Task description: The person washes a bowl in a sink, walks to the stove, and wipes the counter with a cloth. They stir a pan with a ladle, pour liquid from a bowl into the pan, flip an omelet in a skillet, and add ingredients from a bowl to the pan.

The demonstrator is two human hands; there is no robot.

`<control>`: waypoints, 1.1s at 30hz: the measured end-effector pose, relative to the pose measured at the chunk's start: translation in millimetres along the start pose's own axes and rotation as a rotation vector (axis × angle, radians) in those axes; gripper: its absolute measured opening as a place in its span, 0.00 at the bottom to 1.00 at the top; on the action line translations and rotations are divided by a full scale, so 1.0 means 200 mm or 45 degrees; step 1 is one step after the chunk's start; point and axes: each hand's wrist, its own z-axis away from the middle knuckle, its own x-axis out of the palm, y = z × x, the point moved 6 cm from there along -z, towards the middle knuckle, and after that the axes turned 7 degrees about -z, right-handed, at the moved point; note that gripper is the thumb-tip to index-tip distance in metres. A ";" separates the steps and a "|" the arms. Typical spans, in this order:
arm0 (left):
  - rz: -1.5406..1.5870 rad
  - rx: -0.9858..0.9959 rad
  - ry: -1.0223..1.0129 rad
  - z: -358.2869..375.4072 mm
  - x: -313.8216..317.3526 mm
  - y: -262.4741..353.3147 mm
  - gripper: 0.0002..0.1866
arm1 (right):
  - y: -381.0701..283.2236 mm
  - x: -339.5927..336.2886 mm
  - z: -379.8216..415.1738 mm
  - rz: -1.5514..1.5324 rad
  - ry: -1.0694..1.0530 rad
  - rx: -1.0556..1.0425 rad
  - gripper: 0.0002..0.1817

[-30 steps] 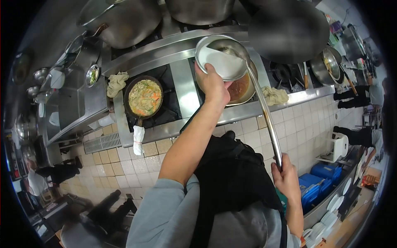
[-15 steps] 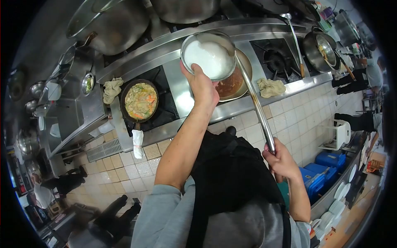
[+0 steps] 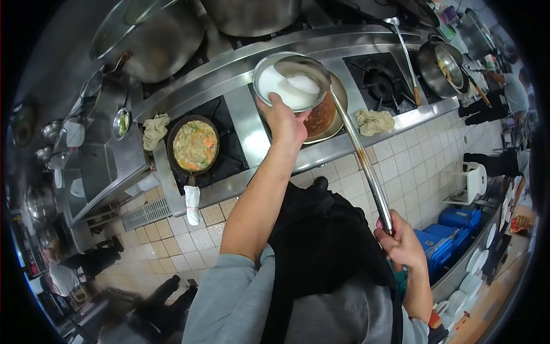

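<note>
My left hand grips the near rim of a steel bowl, thumb over the edge. White liquid or slurry lies in the bowl, with a white lump at its right side. My right hand is wrapped round the end of a long metal handle, which runs up to the bowl's right side; its far end is hidden there. Below and partly behind the bowl, a wide pan holds reddish-brown sauce.
A frying pan with an omelette-like mix sits on the left burner. Folded cloths lie on the stove edge. Large pots stand behind. A ladle rests at the right burner. Other people stand far right and lower left.
The white contents have shifted in the bowl, baring more of its inside and showing a lump. My right hand and the handle's near end have moved down and slightly right.
</note>
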 end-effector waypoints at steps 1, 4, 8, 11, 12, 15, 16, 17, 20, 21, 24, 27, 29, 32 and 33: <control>0.005 0.025 -0.005 0.00 0.01 0.01 0.24 | -0.02 -0.02 0.02 0.210 0.077 -0.130 0.05; 0.000 0.041 -0.004 0.03 0.02 0.03 0.25 | -0.14 0.00 0.03 0.358 0.176 -0.102 0.05; 0.009 0.060 -0.010 0.08 0.05 0.08 0.27 | -0.17 0.03 -0.07 0.398 0.192 -0.023 0.07; 0.013 0.079 -0.002 0.11 0.05 0.10 0.27 | -0.11 0.05 -0.19 0.444 0.258 -0.252 0.09; 0.056 0.084 -0.030 0.11 0.05 0.09 0.29 | -0.10 0.06 -0.22 0.500 0.296 -0.370 0.08; 0.102 0.106 -0.051 0.14 0.06 0.10 0.31 | -0.06 0.09 -0.27 0.531 0.284 -0.427 0.09; 0.110 0.131 -0.042 0.15 0.06 0.11 0.31 | -0.04 0.10 -0.29 0.511 0.229 -0.374 0.10; 0.110 0.130 -0.041 0.15 0.06 0.11 0.31 | -0.03 0.12 -0.28 0.486 0.217 -0.453 0.08; -0.005 0.169 -0.055 0.15 0.02 0.12 0.31 | 0.02 0.09 -0.26 0.198 -0.008 -0.184 0.08; -0.028 0.156 -0.070 0.14 0.01 0.12 0.31 | -0.02 0.08 -0.23 0.197 -0.010 -0.181 0.08; -0.055 0.126 -0.147 0.10 0.00 0.12 0.30 | -0.09 0.09 -0.16 -0.297 -0.157 0.165 0.07; -0.062 0.069 -0.159 0.06 -0.01 0.11 0.26 | -0.05 0.08 -0.11 -0.515 -0.171 0.250 0.08; -0.063 0.030 -0.116 0.03 -0.02 0.10 0.23 | -0.04 0.10 -0.07 -0.456 -0.155 0.216 0.08; -0.043 0.038 -0.108 0.01 -0.01 0.10 0.23 | 0.00 0.09 -0.03 -0.318 -0.091 0.139 0.08; -0.056 0.050 -0.088 0.01 -0.01 0.11 0.23 | 0.00 0.08 -0.03 -0.146 -0.035 -0.011 0.07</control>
